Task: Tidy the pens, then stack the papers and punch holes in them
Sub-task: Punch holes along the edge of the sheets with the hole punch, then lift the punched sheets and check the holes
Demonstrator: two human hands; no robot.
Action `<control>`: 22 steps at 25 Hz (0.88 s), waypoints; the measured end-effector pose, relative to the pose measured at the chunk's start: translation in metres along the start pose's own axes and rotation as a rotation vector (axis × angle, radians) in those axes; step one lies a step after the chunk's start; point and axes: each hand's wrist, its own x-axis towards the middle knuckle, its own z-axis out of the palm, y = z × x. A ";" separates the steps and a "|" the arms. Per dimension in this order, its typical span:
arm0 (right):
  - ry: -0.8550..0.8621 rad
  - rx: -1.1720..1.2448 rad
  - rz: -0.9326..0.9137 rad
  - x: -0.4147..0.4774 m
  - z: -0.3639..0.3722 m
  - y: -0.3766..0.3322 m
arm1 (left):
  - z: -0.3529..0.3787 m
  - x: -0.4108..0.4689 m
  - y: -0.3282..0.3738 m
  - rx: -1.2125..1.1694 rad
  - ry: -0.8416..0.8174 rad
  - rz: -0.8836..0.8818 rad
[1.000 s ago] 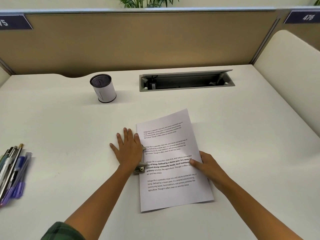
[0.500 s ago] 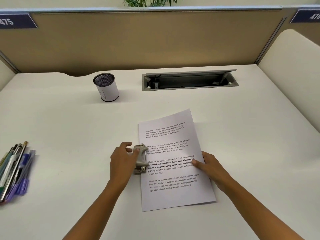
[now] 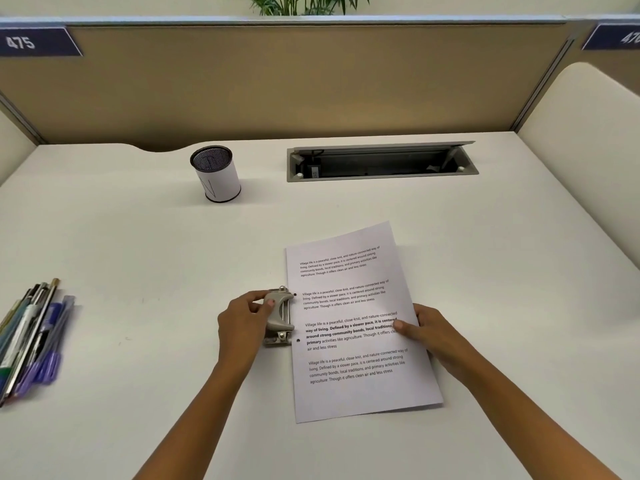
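A stack of printed white papers (image 3: 356, 389) lies tilted on the white desk (image 3: 138, 237). Two small dark holes show near its left edge. A grey metal hole punch (image 3: 280, 317) sits just left of that edge, and my left hand (image 3: 244, 322) grips its handle. My right hand (image 3: 427, 332) holds the stack's right edge, thumb on top of the sheet. Several pens (image 3: 31, 334) lie in a loose bundle at the desk's left edge. A mesh pen cup (image 3: 216, 174) wrapped in white paper stands at the back, with no pens showing in it.
An open grey cable tray (image 3: 381, 161) is set into the desk behind the papers. A tan partition (image 3: 311, 81) closes the back. A cream side panel (image 3: 588, 161) rises at the right.
My left hand went from pressing flat on the punch to gripping its handle and drawing it left off the paper. Two punched holes now show. My right hand stayed on the stack.
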 end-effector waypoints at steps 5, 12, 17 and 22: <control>0.136 -0.008 0.004 -0.007 -0.013 0.006 | 0.003 -0.007 -0.003 0.013 0.105 0.023; 0.295 0.057 -0.082 -0.025 -0.037 0.002 | 0.010 -0.029 0.017 -0.092 0.182 0.396; 0.348 0.072 -0.217 -0.029 -0.042 -0.018 | 0.027 -0.031 0.042 -0.250 -0.058 0.384; 0.345 0.107 -0.378 -0.032 -0.036 -0.037 | 0.039 -0.030 0.065 -0.350 -0.242 0.359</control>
